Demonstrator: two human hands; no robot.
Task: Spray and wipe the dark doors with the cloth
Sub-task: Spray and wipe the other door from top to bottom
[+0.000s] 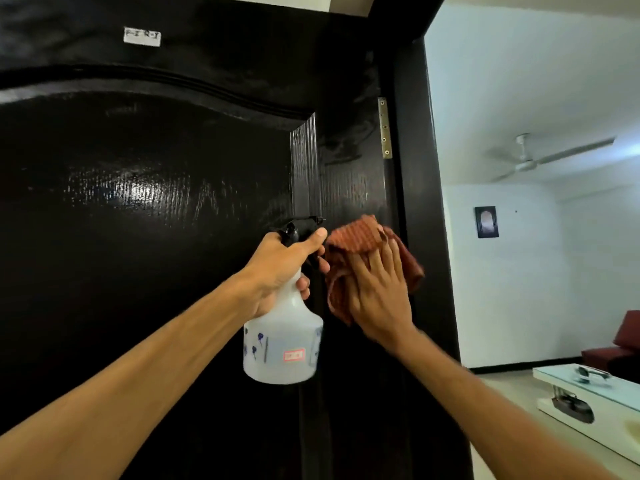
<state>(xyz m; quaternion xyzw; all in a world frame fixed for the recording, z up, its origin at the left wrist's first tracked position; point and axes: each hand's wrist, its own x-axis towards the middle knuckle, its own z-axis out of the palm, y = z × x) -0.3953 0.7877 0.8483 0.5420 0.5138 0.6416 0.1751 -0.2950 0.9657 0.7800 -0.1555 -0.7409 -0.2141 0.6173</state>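
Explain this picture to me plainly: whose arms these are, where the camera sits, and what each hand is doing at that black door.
No machine here: a person wears one camera on the head, so you see their own two arms reaching forward. The left hand grips a white spray bottle by its neck, nozzle toward the dark door. The right hand presses a reddish-brown cloth flat against the door's edge strip, below the brass hinge. A small white label sits near the door's top. Through the doorway at right: a ceiling fan, a white low table and a red seat.
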